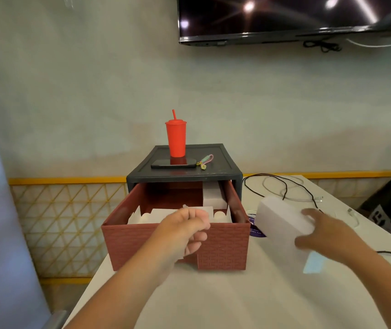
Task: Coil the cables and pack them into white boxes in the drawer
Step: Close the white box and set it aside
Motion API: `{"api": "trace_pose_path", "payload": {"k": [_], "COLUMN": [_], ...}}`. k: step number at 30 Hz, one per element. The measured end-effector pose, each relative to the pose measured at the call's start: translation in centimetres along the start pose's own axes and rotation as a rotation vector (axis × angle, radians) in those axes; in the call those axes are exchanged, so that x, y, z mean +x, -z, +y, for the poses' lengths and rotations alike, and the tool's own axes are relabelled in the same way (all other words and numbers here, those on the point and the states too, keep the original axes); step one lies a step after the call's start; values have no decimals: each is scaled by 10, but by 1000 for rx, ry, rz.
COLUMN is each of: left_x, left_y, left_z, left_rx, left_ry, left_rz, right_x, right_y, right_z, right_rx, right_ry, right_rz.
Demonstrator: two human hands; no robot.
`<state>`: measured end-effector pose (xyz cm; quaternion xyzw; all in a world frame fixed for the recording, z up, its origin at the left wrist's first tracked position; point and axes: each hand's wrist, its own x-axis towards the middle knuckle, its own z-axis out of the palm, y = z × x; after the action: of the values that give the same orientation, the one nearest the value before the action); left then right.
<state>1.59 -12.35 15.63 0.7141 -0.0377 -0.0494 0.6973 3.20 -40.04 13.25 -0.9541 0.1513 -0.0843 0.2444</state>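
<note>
While my left hand [185, 231] hovers curled over the front edge of the drawer [223, 248] at 12 o'clock, I cannot tell whether it holds anything. My right hand [320, 236] grips a closed box [282, 219] at 2 o'clock, beside the drawer. An open box [153, 214] sits inside; cables [285, 186] lie at 1 o'clock.

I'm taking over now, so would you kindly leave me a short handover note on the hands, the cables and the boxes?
Left hand: fingers curled above the drawer front; contents unclear.
Right hand holds a white box beside the drawer.
Inside: an open box in front, a closed box at the back right.
To do: black cable and white cable lie uncoiled on the table.
</note>
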Motion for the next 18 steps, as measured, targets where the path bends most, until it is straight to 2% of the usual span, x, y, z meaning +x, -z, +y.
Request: {"api": "trace_pose_path", "payload": {"k": [3,6,9,12,15,18], "left_x": [7,10,14,14,9,10], "left_y": [2,4,3,6,12,17], "left_z": [18,37,52,60,60,57], "left_rx": [67,95,110,57,-104,-217], "left_ry": [-74,-157,-216,-246,-234,-328], "left_rz": [25,33,11,-111,-233,-187], "right_x": [-4,-13,-25,-30,-24,-15], "right_y": [42,80,101,104,94,80], "right_z": [-11,-28,-49,-69,-83,-94], "right_rx": [146,353,575,691,804,973], "right_ry": [103,303,437,540,577,539], "right_rz": [105,113,-70,-272,-342,-374]}}
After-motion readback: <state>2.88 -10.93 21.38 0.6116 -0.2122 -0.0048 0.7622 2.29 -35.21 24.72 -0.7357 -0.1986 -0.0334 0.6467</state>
